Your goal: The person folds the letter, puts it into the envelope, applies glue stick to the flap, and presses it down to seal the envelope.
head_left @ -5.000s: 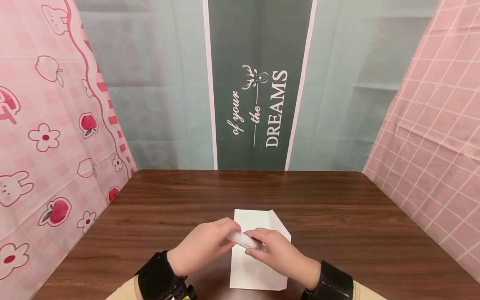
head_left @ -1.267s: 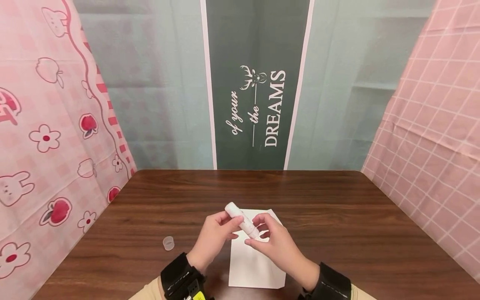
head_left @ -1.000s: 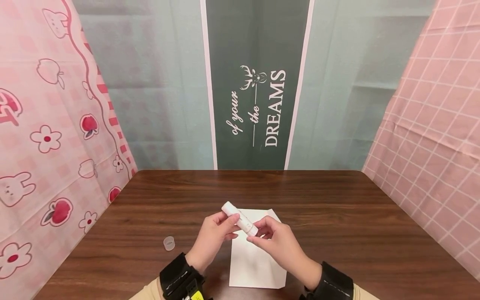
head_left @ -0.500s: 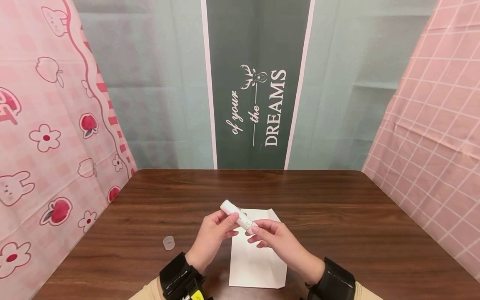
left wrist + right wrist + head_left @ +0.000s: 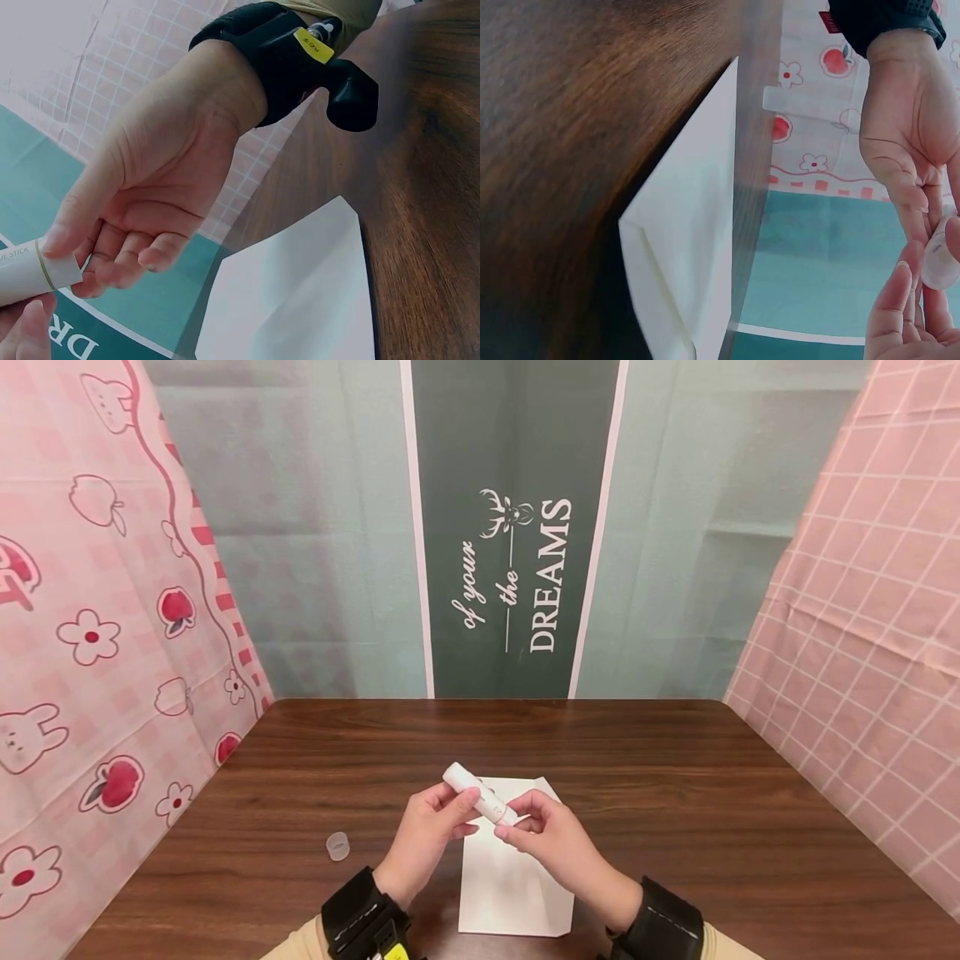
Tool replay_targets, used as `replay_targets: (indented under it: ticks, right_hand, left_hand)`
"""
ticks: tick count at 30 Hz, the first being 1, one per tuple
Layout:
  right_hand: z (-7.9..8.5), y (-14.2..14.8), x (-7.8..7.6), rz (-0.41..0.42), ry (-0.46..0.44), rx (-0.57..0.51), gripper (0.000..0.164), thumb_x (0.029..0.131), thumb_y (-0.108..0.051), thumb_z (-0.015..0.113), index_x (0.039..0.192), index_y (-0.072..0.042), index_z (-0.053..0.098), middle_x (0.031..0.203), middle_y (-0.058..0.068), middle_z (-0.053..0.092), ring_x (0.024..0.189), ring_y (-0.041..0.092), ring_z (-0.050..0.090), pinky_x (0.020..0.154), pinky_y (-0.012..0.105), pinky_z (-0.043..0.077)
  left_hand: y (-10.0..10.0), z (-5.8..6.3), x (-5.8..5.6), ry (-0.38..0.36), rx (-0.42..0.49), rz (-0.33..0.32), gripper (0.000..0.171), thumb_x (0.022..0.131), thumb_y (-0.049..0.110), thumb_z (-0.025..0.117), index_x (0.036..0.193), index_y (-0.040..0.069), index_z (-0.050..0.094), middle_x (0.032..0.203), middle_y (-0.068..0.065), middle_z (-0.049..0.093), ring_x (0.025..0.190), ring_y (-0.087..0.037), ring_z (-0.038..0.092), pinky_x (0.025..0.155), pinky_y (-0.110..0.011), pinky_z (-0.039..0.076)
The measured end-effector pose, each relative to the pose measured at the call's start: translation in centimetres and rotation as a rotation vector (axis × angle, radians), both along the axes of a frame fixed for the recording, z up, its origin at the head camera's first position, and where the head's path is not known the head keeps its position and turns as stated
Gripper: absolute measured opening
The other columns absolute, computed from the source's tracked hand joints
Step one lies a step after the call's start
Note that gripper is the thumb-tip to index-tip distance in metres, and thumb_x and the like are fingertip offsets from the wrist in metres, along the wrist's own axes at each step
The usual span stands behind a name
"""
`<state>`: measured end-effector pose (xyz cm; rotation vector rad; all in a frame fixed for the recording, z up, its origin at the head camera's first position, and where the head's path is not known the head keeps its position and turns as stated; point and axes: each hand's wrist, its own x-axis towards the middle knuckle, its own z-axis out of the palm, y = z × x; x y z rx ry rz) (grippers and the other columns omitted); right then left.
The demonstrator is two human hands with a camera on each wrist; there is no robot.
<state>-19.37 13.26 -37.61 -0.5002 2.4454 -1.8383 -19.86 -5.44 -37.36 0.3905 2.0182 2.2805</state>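
Now right hand (image 5: 551, 839) pinches glue stick (image 5: 487, 803) at near end, thumb shifted lower; left hand (image 5: 422, 835) grips upper part. Cap (image 5: 338, 846) lies off on tabletop (image 5: 637, 777): twisting likely underway.

Cap (image 5: 338, 847) on table (image 5: 645, 777), left of glue stick (image 5: 491, 807)

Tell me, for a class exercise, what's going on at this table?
A person is holding a white glue stick at a slant in both hands: the left hand grips its body, and the right hand pinches its lower end. Beneath it, what looks like a white envelope lies on the wooden table. A small clear cap sits apart on the table, to the person's left. The glue stick is above the envelope, not touching it.
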Motion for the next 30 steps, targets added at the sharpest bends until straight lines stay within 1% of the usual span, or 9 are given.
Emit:
replay_targets:
  ticks: [3,7,10,14,18,21,25,27,30]
  right_hand:
    - [-0.03,0.18,-0.13,0.044,-0.023,-0.015,0.030,0.084,-0.014,0.069,0.101,0.007,0.058,0.084,0.011,0.064,0.071,0.021,0.064,0.061,0.027,0.050]
    - [-0.01,0.43,-0.25,0.112,-0.092,-0.053,0.031,0.090,-0.018,0.062,0.107,0.007,0.058,0.090,0.011,0.065,0.072,0.016,0.061,0.063,0.029,0.051]
    - [0.02,0.48,-0.27,0.131,-0.113,-0.068,0.033,0.093,-0.021,0.058,0.110,0.007,0.057,0.094,0.011,0.065,0.074,0.016,0.061,0.065,0.029,0.051]
    - [0.07,0.25,-0.18,0.110,-0.127,-0.078,0.037,0.095,-0.023,0.054,0.115,0.007,0.055,0.097,0.011,0.064,0.078,0.019,0.062,0.065,0.029,0.050]
    - [0.18,-0.05,-0.07,0.065,-0.111,-0.082,0.039,0.091,-0.019,0.061,0.118,0.006,0.052,0.097,0.009,0.060,0.076,0.018,0.063,0.063,0.028,0.050]
    - [0.18,-0.16,-0.09,0.027,-0.075,-0.074,0.039,0.084,-0.012,0.069,0.113,0.006,0.051,0.094,0.009,0.059,0.071,0.015,0.062,0.061,0.027,0.048]
    - [0.28,-0.05,-0.13,0.025,-0.061,-0.073,0.033,0.085,-0.012,0.067,0.107,0.008,0.053,0.087,0.007,0.060,0.067,0.013,0.061,0.060,0.025,0.048]
    - [0.38,0.10,-0.08,0.070,-0.103,-0.107,0.032,0.089,-0.015,0.063,0.109,0.009,0.053,0.087,0.006,0.061,0.068,0.012,0.059,0.061,0.025,0.048]
    - [0.42,0.27,-0.03,0.142,-0.208,-0.165,0.034,0.095,-0.020,0.055,0.111,0.010,0.052,0.087,0.005,0.062,0.069,0.011,0.057,0.063,0.024,0.047]
  left_hand:
    - [-0.04,-0.08,-0.03,0.002,-0.007,0.001,0.042,0.091,0.026,0.061,0.116,-0.008,0.057,0.105,-0.016,0.066,0.097,-0.023,0.065,0.080,-0.034,0.051]
    - [-0.10,-0.12,-0.15,0.006,-0.008,0.001,0.043,0.091,0.026,0.060,0.117,-0.008,0.056,0.107,-0.017,0.065,0.099,-0.024,0.064,0.081,-0.035,0.051]
    - [-0.11,-0.08,-0.18,0.005,0.000,0.004,0.042,0.091,0.026,0.060,0.117,-0.008,0.056,0.107,-0.017,0.065,0.099,-0.023,0.064,0.081,-0.035,0.051]
    - [-0.05,-0.08,-0.21,0.006,0.012,0.020,0.041,0.091,0.024,0.061,0.116,-0.008,0.057,0.106,-0.017,0.065,0.097,-0.022,0.064,0.080,-0.034,0.051]
    - [0.09,0.06,-0.19,0.010,0.022,0.031,0.040,0.091,0.022,0.061,0.115,-0.009,0.057,0.106,-0.017,0.065,0.097,-0.023,0.064,0.080,-0.034,0.051]
    - [0.19,0.26,-0.11,0.011,0.023,0.030,0.040,0.091,0.022,0.062,0.115,-0.009,0.057,0.105,-0.017,0.066,0.097,-0.023,0.065,0.079,-0.034,0.051]
    - [0.23,0.45,-0.01,0.018,0.023,0.028,0.040,0.090,0.023,0.062,0.115,-0.009,0.057,0.105,-0.018,0.066,0.097,-0.023,0.065,0.079,-0.034,0.051]
    - [0.21,0.46,0.01,0.018,0.029,0.028,0.040,0.091,0.022,0.062,0.115,-0.009,0.057,0.105,-0.018,0.066,0.097,-0.023,0.065,0.079,-0.034,0.051]
    - [0.14,0.39,-0.03,0.015,0.033,0.027,0.040,0.091,0.022,0.061,0.115,-0.009,0.057,0.106,-0.018,0.065,0.097,-0.023,0.065,0.080,-0.034,0.051]
